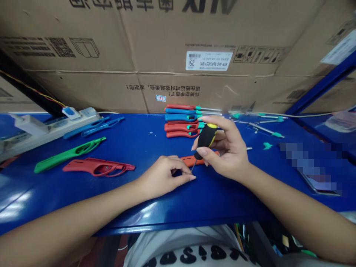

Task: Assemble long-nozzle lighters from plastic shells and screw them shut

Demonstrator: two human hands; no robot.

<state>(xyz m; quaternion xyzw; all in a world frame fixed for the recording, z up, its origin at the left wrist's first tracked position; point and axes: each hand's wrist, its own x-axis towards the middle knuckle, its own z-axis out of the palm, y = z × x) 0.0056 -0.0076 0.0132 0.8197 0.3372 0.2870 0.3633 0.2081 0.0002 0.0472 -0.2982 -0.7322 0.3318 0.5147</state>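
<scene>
My right hand [226,150] grips a small screwdriver [205,139] with a black and yellow handle, its tip pointing down at an orange plastic shell [189,160] on the blue table [139,148]. My left hand [164,178] rests on the table with fingers curled and pinched at the near end of that orange shell, right by the screwdriver tip. Most of the shell is hidden behind both hands.
A stack of red and blue assembled handles [183,120] lies behind my hands. A red shell [97,167], a green shell [69,152] and blue shells [91,127] lie to the left near a white power strip [47,128]. Metal rods with teal tips [264,128] lie right. Cardboard boxes stand behind.
</scene>
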